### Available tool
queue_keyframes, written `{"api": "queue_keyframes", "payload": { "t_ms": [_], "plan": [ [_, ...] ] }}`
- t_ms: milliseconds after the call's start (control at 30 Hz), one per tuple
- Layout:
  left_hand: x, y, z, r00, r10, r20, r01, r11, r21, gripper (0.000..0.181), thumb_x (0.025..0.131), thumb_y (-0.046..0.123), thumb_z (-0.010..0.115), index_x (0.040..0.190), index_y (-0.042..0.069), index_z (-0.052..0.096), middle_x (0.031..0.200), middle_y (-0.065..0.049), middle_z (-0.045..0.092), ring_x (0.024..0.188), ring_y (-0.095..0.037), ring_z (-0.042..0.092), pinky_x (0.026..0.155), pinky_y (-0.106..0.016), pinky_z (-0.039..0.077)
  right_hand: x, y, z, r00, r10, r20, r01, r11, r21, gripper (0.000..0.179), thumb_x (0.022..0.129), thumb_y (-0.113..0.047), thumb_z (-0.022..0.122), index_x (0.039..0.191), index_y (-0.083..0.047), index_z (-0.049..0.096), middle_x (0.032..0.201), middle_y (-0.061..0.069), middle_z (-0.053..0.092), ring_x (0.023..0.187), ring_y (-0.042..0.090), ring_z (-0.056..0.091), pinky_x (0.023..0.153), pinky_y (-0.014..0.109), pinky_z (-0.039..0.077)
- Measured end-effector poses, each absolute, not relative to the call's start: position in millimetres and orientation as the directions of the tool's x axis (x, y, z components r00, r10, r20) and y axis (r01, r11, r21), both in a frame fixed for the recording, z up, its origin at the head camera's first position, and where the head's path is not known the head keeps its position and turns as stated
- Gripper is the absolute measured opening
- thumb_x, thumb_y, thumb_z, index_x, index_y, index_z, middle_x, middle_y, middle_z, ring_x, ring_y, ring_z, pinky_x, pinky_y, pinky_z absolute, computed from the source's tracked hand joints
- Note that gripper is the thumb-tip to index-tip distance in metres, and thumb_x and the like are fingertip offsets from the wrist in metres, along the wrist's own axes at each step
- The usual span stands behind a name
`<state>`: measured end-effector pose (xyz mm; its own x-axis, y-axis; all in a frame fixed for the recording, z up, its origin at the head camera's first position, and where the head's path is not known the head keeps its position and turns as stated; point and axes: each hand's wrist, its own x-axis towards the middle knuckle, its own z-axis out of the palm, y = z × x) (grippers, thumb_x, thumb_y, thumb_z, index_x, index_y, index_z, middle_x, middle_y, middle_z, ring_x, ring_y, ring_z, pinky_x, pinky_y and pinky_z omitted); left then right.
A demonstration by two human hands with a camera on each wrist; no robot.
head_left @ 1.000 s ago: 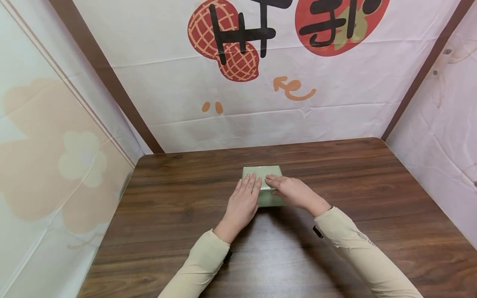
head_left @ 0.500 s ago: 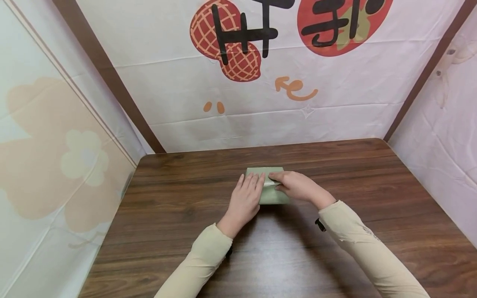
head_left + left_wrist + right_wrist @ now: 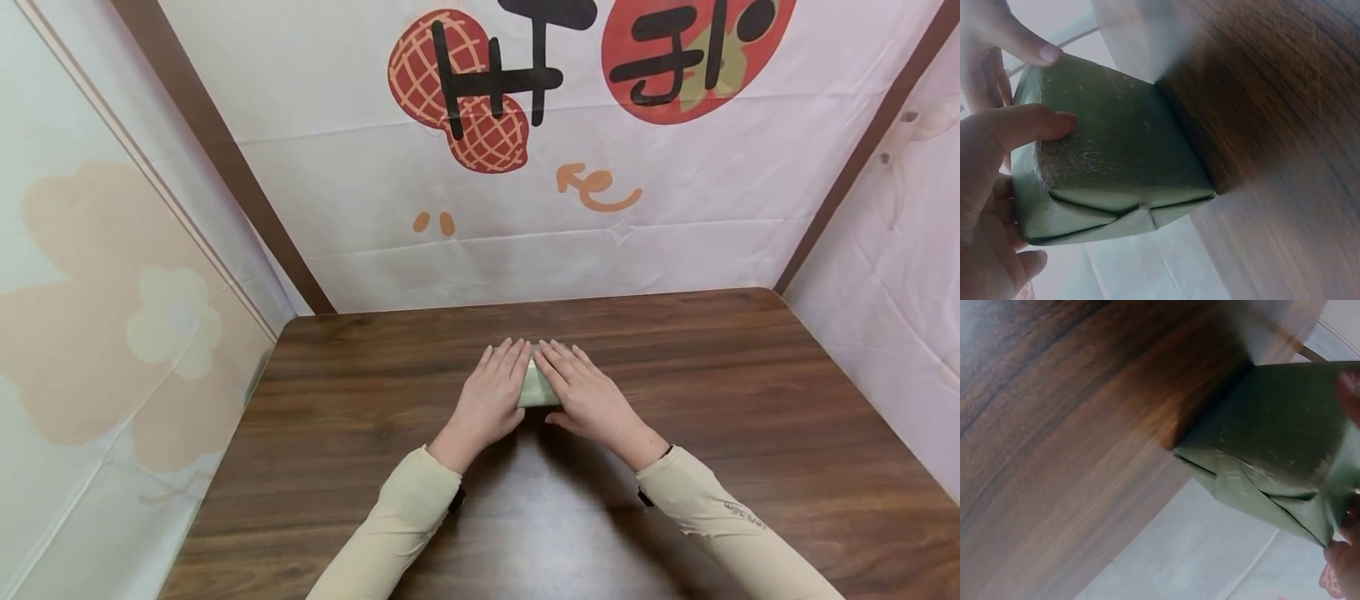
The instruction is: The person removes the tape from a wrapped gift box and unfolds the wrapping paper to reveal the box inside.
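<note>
A box wrapped in shiny green paper [image 3: 538, 390] sits on the table, largely covered by both hands in the head view. My left hand [image 3: 489, 398] lies over its left part, fingers straight across the top. In the left wrist view its thumb [image 3: 1054, 125] presses the box's near face. My right hand [image 3: 596, 398] mirrors it on the right part, fingers pointing away. The right thumb [image 3: 1041, 53] also touches the near face. Folded paper flaps close the box's left end [image 3: 1107, 209] and right end [image 3: 1260, 494], and the near face is creased.
The dark wooden table [image 3: 337, 467] has a back edge close behind the box. Printed fabric walls [image 3: 360, 167] stand at the back and both sides. Wrist straps [image 3: 645, 497] show below the sleeves.
My right hand has turned and flattened, from bent fingers at the box's near top edge to straight fingers along its top. The left hand has stayed on the left part.
</note>
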<state>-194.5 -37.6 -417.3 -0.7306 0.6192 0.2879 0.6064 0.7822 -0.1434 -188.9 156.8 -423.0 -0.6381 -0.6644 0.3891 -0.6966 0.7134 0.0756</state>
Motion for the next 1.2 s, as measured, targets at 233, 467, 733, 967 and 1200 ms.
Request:
{"api": "queue_keyframes", "payload": {
  "t_ms": [233,467,733,967,1200],
  "plan": [
    [-191.7,-42.1,-416.0,-0.71,0.645,0.283,0.614,0.764,-0.198,0.079,0.083,0.027,0.069,0.144,-0.005,0.03,0.15,-0.02,0.029,0.14,-0.032,0.022,0.112,-0.043,0.022,-191.5,155.5,-423.0,-0.605,-0.664,0.439,-0.697,0.708,0.11,0.083,0.07,-0.023,0.084,0.136,0.008,0.045,0.141,0.022,0.043,0.132,0.032,0.039,0.108,0.046,0.029],
    [-190.7,-44.5,-414.6,-0.677,0.671,0.301,0.631,0.74,-0.231,0.068,0.09,0.029,0.063,0.143,-0.004,0.035,0.149,-0.018,0.031,0.139,-0.029,0.026,0.111,-0.04,0.024,-195.9,158.9,-420.1,-0.584,-0.676,0.449,-0.719,0.688,0.1,0.074,0.075,-0.023,0.08,0.133,0.008,0.048,0.14,0.022,0.045,0.131,0.032,0.041,0.107,0.046,0.031],
    [-193.6,-45.4,-412.3,-0.673,0.686,0.275,0.635,0.728,-0.259,0.06,0.095,0.028,0.057,0.143,-0.002,0.037,0.149,-0.017,0.032,0.139,-0.028,0.027,0.112,-0.038,0.023,-200.7,160.2,-420.9,-0.542,-0.684,0.488,-0.746,0.659,0.095,0.061,0.081,-0.02,0.073,0.13,0.008,0.051,0.136,0.023,0.048,0.128,0.032,0.043,0.107,0.045,0.031],
    [-195.9,-45.3,-409.3,-0.683,0.694,0.228,0.656,0.72,-0.227,0.053,0.098,0.027,0.05,0.142,-0.002,0.039,0.148,-0.016,0.034,0.138,-0.027,0.028,0.112,-0.038,0.023,-202.3,160.1,-418.9,-0.575,-0.691,0.438,-0.731,0.674,0.104,0.055,0.085,-0.02,0.07,0.13,0.007,0.053,0.135,0.021,0.05,0.126,0.03,0.047,0.105,0.045,0.034],
    [-198.6,-47.0,-404.3,-0.685,0.704,0.189,0.688,0.71,-0.15,0.052,0.099,0.026,0.05,0.142,-0.001,0.04,0.147,-0.015,0.037,0.137,-0.026,0.031,0.111,-0.036,0.024,-202.7,161.6,-417.6,-0.591,-0.696,0.407,-0.735,0.673,0.083,0.05,0.087,-0.018,0.067,0.13,0.004,0.054,0.133,0.02,0.052,0.125,0.028,0.048,0.103,0.045,0.037]
  ]
}}
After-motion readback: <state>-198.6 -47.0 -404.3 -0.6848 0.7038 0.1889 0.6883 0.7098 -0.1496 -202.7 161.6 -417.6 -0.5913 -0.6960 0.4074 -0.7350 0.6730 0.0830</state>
